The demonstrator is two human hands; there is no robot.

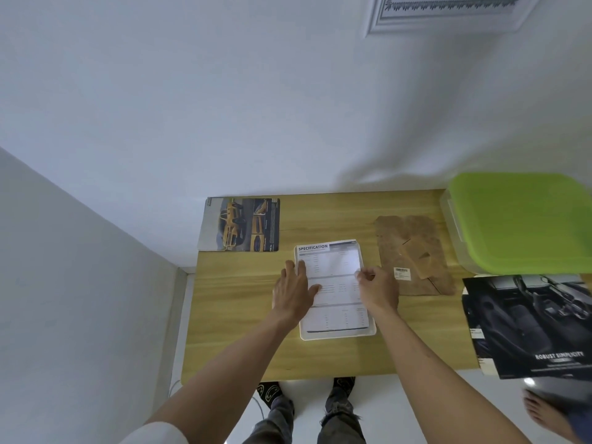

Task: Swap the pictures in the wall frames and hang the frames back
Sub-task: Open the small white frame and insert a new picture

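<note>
A white picture frame [339, 334] lies flat on the wooden table [243, 331]. A printed sheet headed SPECIFICATION [333, 267] lies in it. My left hand [293, 291] rests flat on the sheet's left edge, fingers straight. My right hand [378, 290] pinches the sheet's right edge with curled fingers. A picture of a yellow car [240, 224] lies at the table's far left corner. A brown frame backing board [413, 254] with a barcode label lies to the right of the frame. Another white frame [448, 14] hangs on the wall at the top right.
A clear box with a green lid [519, 219] stands at the table's far right. A dark brochure with a car interior [528, 325] overhangs the right front edge. Another person's bare foot [544, 415] is on the floor at the lower right. Walls bound the table behind and on the left.
</note>
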